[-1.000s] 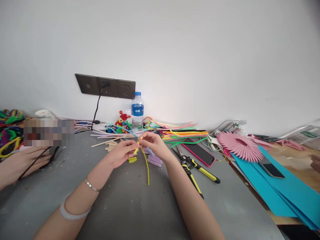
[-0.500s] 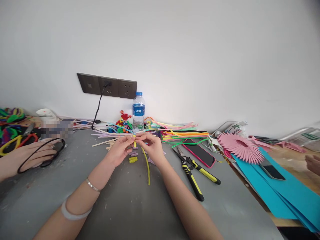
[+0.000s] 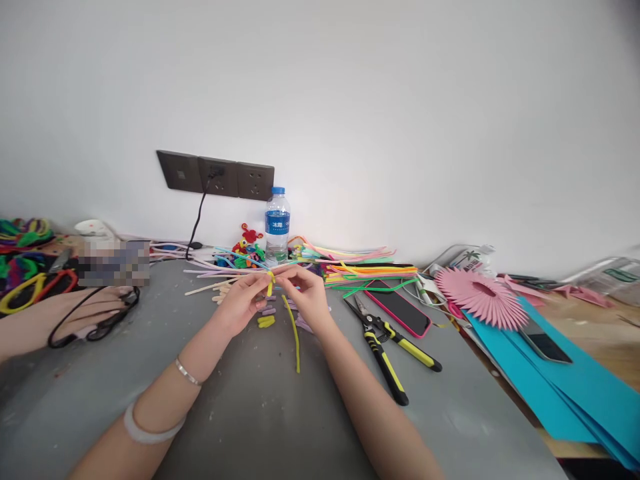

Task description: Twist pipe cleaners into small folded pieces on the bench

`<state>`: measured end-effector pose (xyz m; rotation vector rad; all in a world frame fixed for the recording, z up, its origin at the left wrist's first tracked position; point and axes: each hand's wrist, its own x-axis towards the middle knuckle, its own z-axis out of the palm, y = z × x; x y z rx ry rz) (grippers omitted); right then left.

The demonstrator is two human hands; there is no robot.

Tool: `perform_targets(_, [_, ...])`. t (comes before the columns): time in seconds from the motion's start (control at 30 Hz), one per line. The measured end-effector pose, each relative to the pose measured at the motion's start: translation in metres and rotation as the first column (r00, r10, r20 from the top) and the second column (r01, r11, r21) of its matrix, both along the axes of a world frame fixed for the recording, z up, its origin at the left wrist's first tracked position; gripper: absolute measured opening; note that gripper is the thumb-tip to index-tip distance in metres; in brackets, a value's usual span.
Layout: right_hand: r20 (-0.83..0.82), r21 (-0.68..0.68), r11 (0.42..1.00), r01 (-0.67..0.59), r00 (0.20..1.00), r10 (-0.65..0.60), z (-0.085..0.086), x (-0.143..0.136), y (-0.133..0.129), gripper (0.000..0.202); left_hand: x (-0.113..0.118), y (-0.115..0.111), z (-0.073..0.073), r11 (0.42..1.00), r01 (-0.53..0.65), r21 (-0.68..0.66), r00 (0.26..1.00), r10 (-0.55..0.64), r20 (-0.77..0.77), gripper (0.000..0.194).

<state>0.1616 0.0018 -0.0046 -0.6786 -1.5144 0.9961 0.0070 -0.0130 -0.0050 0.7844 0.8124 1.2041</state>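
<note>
My left hand [image 3: 243, 300] and my right hand [image 3: 304, 293] meet in front of the water bottle, fingertips pinched together. Between them is a short yellow pipe cleaner [image 3: 271, 285], hanging down from the fingertips. A longer yellow pipe cleaner [image 3: 296, 337] lies on the grey table below my right hand. Under my hands are small folded yellow pieces [image 3: 267, 321] and short purple pieces [image 3: 269, 311], partly hidden by my fingers. More purple pieces [image 3: 303, 323] show beside my right wrist.
Yellow-and-black pliers-like cutters [image 3: 385, 340] and a red-cased phone [image 3: 403, 310] lie to the right. Bundled coloured pipe cleaners [image 3: 373, 270] and a water bottle [image 3: 277, 227] stand behind. Another person's hand [image 3: 95, 310] holds a black cable at left. Blue sheets [image 3: 575, 393] lie far right.
My hands stay nearly in place, working the short yellow piece between the fingertips. The other person's hand with the cable has shifted slightly right.
</note>
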Motion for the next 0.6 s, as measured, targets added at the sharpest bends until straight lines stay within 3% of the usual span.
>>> perform_targets(0.1, [-0.055, -0.124, 0.986, -0.109, 0.993, 0.102, 0.002, 0.005, 0.004, 0.028, 0.001, -0.003, 0.003, 0.999, 0.034, 0.005, 0.997, -0.034, -0.067, 0.03])
perform_targets(0.2, [0.012, -0.115, 0.981, -0.156, 0.987, 0.159, 0.005, 0.009, 0.005, 0.031, 0.001, -0.004, 0.004, 0.999, 0.046, 0.013, 0.995, -0.045, -0.093, 0.029])
perform_targets(0.3, [0.02, -0.109, 0.987, -0.116, 0.993, 0.119, 0.006, 0.012, 0.005, 0.018, 0.0, -0.004, 0.004, 0.995, 0.08, 0.052, 0.99, -0.073, -0.12, 0.028])
perform_targets(0.47, [0.064, -0.166, 0.985, -0.054, 0.996, 0.066, 0.004, 0.016, 0.007, 0.02, -0.002, -0.006, 0.006, 0.99, 0.129, 0.064, 0.97, -0.112, -0.215, 0.029])
perform_targets(0.6, [0.169, -0.056, 0.998, 0.028, 0.985, -0.019, 0.006, 0.015, 0.004, 0.019, 0.001, -0.007, 0.006, 0.993, 0.097, 0.063, 0.971, -0.081, -0.225, 0.03])
